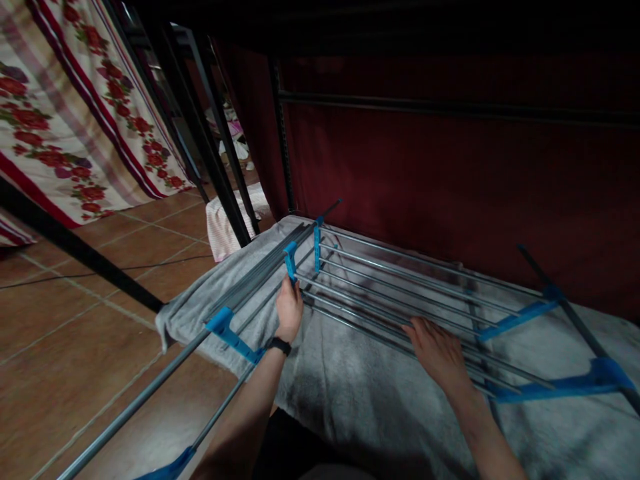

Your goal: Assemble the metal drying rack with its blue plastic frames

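A folding clothes drying rack [380, 287] of grey metal rods and blue plastic joints lies folded flat on a grey towel [350, 393]. My left hand [289, 310], with a black band at the wrist, grips a rod right below a blue joint [291, 259] at the rack's left end. My right hand [439, 353] rests palm down on the rods near the rack's middle, fingers spread. Long grey side rods [150, 387] run from the rack toward the lower left, past another blue joint [230, 331].
The towel covers a low surface beside a dark red curtain [450, 167]. Black metal frame posts [220, 167] stand at the left. Brown floor tiles [75, 347], a floral curtain [75, 113] and a pale striped cloth [225, 227] lie beyond.
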The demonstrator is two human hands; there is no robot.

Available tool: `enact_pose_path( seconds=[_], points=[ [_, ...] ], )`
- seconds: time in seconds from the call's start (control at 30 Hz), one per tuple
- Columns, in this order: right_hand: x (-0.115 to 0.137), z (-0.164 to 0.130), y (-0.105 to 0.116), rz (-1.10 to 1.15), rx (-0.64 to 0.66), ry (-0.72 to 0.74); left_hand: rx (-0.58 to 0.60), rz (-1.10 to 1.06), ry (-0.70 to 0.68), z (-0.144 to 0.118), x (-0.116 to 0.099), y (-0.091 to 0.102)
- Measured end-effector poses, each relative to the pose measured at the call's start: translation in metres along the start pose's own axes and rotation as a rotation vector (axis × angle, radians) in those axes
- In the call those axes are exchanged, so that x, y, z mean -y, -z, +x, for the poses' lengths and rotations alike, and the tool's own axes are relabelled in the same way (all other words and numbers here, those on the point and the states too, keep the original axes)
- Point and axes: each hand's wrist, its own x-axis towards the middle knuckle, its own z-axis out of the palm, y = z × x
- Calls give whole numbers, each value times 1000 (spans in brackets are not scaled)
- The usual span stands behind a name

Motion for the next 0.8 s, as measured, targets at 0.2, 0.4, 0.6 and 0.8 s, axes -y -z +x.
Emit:
enact_pose_path(
  seconds=[0.2,0.4,0.6,0.8],
  points=[
    [0,1,1,-2,-35,24,34,346,-50,0,-3,3],
    [0,1,2,-9,-19,23,49,460,-74,-1,-7,4],
    [-2,0,0,-10,21,20,94,483,-68,0,-8,5],
    [-2,-1,0,-2,5,16,100,510,-94,1,-9,7]
  ],
)
